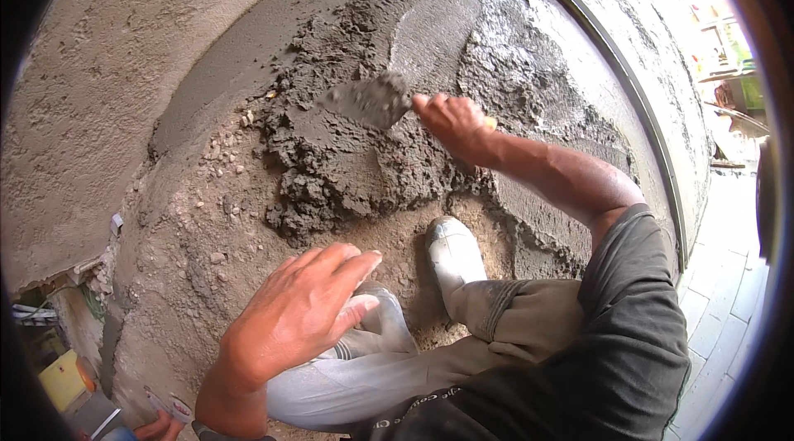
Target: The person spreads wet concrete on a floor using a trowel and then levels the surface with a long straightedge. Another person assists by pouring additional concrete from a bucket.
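Note:
My right hand (456,125) is closed around the handle of a trowel (364,104). A bit of yellowish handle shows behind the fist. The blade is smeared with grey mortar and points left, over a rough heap of wet mortar (339,181); I cannot tell whether it touches. Just beyond lies a smoother patch of mortar (434,23). My left hand (302,309) is held in the air above my bent leg, fingers stretched out and holding nothing.
My white boots (456,255) stand on sandy, pebbly ground (207,218) by the heap. A rough wall (124,69) rises at left. A long dark bar (633,77) curves along the right. At lower left are another person's hand (161,426) and a yellow object (64,381).

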Demonstrator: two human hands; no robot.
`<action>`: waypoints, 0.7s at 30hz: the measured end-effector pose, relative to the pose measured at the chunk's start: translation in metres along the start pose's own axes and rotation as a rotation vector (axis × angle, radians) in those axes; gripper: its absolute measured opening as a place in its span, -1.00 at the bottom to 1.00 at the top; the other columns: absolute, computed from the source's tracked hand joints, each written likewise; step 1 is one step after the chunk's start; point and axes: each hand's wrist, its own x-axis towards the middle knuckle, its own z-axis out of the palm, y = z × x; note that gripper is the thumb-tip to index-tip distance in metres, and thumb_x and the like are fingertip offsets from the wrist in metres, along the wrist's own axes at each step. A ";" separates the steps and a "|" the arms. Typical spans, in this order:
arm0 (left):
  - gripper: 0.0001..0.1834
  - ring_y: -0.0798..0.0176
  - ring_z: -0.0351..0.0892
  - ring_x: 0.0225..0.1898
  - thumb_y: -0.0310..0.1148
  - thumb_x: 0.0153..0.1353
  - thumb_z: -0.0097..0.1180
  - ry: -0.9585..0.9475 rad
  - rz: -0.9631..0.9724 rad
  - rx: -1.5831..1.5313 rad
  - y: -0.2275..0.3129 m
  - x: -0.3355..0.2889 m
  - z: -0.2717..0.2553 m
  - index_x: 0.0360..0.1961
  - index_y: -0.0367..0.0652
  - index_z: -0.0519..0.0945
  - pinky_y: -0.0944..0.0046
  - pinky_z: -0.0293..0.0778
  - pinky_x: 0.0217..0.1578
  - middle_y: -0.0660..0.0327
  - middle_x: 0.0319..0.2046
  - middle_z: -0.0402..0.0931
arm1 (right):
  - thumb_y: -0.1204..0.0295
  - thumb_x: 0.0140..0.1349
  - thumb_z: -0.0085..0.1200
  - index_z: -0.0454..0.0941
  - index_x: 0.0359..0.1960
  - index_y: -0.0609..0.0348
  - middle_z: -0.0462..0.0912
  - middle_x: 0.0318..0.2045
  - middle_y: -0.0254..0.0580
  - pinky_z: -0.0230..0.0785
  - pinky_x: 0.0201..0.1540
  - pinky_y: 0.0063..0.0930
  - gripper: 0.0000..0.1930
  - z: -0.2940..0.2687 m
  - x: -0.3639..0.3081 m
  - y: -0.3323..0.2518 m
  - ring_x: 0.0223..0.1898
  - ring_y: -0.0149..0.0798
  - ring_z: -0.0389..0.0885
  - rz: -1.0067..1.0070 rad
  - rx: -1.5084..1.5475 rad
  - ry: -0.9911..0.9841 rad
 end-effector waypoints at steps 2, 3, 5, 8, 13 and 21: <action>-0.49 -0.09 0.48 0.04 -0.20 0.23 0.16 0.050 0.009 0.025 -0.004 -0.006 0.004 0.12 -0.27 0.45 0.08 0.40 0.07 -0.04 0.01 0.47 | 0.60 0.37 -0.15 0.26 0.01 0.31 0.43 -0.48 -0.17 0.42 -0.65 -0.61 -0.79 0.002 0.005 0.030 -0.55 -0.41 0.44 0.104 0.062 -0.002; -0.49 -0.09 0.47 0.05 -0.21 0.23 0.16 0.045 -0.010 0.012 -0.003 -0.009 0.003 0.13 -0.27 0.45 0.08 0.40 0.07 -0.05 0.02 0.47 | 0.61 0.36 -0.14 0.28 -0.02 0.32 0.47 -0.47 -0.12 0.44 -0.63 -0.60 -0.81 0.011 0.009 0.047 -0.53 -0.38 0.49 0.186 0.114 0.031; -0.49 -0.10 0.47 0.06 -0.22 0.23 0.17 0.061 -0.040 -0.004 0.000 -0.010 -0.003 0.13 -0.27 0.45 0.08 0.40 0.07 -0.06 0.03 0.46 | 0.59 0.37 -0.17 0.33 -0.08 0.33 0.55 -0.44 -0.04 0.50 -0.59 -0.53 -0.86 0.021 0.016 0.084 -0.47 -0.30 0.59 0.341 0.208 0.091; -0.49 -0.11 0.47 0.05 -0.24 0.21 0.18 0.099 -0.063 -0.010 0.004 -0.022 -0.005 0.14 -0.26 0.45 0.07 0.40 0.07 -0.06 0.04 0.46 | 0.49 0.42 -0.27 0.39 -0.11 0.30 0.59 -0.40 -0.01 0.56 -0.35 -0.28 -0.81 0.030 0.005 0.100 -0.39 -0.15 0.61 0.442 0.372 0.129; -0.49 -0.13 0.48 0.04 -0.27 0.18 0.20 0.090 -0.121 -0.006 0.019 -0.037 -0.005 0.13 -0.25 0.46 0.07 0.40 0.07 -0.05 0.03 0.46 | 0.43 0.34 -0.10 0.47 -0.11 0.25 0.46 -0.38 -0.22 0.52 -0.13 -0.44 -0.81 0.007 -0.005 0.114 -0.32 -0.26 0.52 -0.024 -0.079 -0.101; -0.51 -0.13 0.50 0.00 -0.29 0.20 0.18 0.069 0.053 0.044 0.024 -0.024 0.004 0.13 -0.26 0.45 0.07 0.43 0.01 -0.05 0.02 0.46 | 0.25 0.37 -0.20 0.49 -0.21 0.18 0.50 -0.42 -0.13 0.46 -0.51 -0.40 -0.72 -0.003 -0.010 -0.012 -0.47 -0.32 0.50 -0.118 0.799 -0.366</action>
